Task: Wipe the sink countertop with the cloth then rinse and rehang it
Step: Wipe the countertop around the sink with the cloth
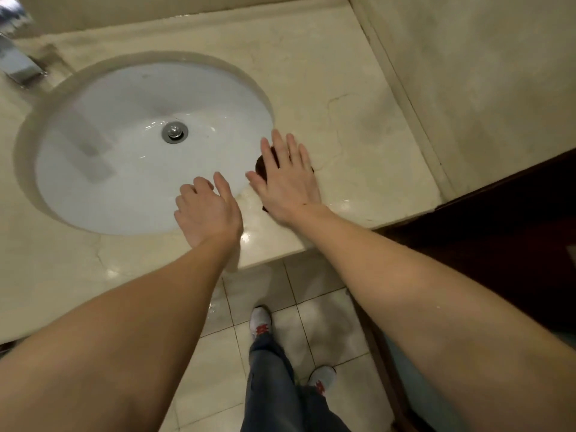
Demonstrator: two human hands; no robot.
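A dark brown cloth (pixel 261 166) lies on the beige marble countertop (pixel 358 126), just right of the white oval sink basin (pixel 131 145). My right hand (pixel 286 179) presses flat on the cloth with fingers spread, hiding most of it; only dark edges show at the thumb side and under the wrist. My left hand (pixel 207 210) rests at the basin's front rim with fingers loosely curled and nothing in it.
A chrome faucet (pixel 18 63) stands at the far left behind the basin. A metal drain (pixel 174 131) sits mid-basin. Wet patches shine on the front countertop edge. A dark wooden door frame (pixel 505 219) borders the right. Tiled floor and my shoes are below.
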